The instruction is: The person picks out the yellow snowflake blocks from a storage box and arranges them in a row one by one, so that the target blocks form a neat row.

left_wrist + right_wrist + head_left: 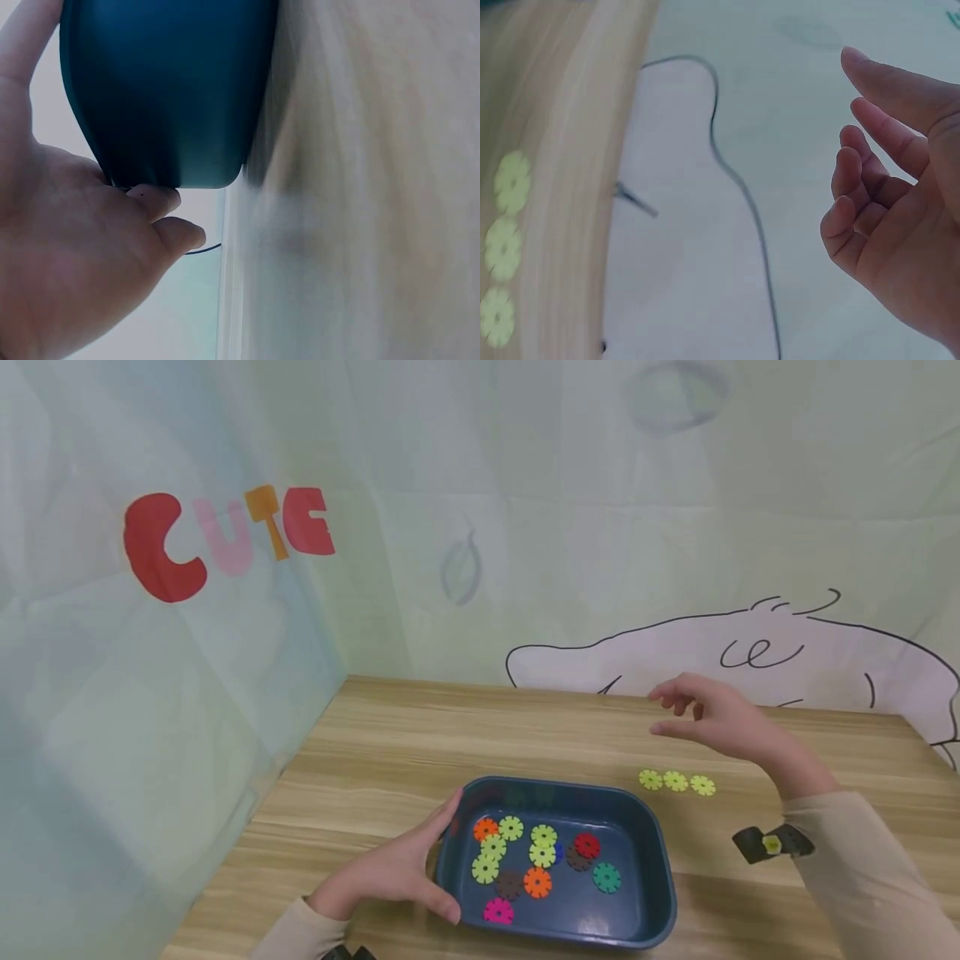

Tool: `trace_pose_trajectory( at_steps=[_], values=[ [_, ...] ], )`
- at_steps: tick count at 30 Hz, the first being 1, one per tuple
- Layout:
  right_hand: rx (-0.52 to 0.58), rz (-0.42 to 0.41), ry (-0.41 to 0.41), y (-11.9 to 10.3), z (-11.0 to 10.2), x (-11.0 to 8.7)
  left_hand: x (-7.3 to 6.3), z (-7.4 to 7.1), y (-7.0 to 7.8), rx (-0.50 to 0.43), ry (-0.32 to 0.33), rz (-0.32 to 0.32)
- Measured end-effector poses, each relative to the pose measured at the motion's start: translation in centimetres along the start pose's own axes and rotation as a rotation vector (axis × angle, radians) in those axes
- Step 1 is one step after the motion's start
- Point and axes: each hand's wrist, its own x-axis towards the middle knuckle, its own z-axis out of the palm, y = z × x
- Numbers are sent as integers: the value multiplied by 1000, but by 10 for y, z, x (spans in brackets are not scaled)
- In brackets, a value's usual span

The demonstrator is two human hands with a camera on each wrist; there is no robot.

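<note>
A dark blue plastic tray (630, 910) rests on the table with notched plastic discs lying in it: several yellow-green, plus orange, brown, red, pink, blue and green ones. My left hand (405, 868) grips the tray's left end, thumb at the near corner and fingers along the far one. In the left wrist view that hand (82, 247) lies against the tray wall (172, 97). Raised above the table behind the tray, my right hand (716, 714) holds nothing, its fingers loosely bent. Below it three yellow-green discs (675, 781) form a row on the wood, right of the tray.
The wood-grain table (420, 727) meets a pale fabric backdrop (570, 552) at its far edge and on the left. Red, pink and orange letters (165, 547) mark the left side, and a line-drawn white figure (675, 652) shows behind my right hand.
</note>
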Motion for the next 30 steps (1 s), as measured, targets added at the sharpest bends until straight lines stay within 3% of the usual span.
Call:
trace_pose_trajectory(
  at_steps=[11,20,30],
  values=[
    [50,-152,-20,-51,17,17,-1,0,1,-4,-1,0],
    [132,-195,-54,-74,40,28,-1,1,0,-14,1,6],
    [181,-311,-135,-95,78,37,-1,1,1,-2,-2,25]
  ],
)
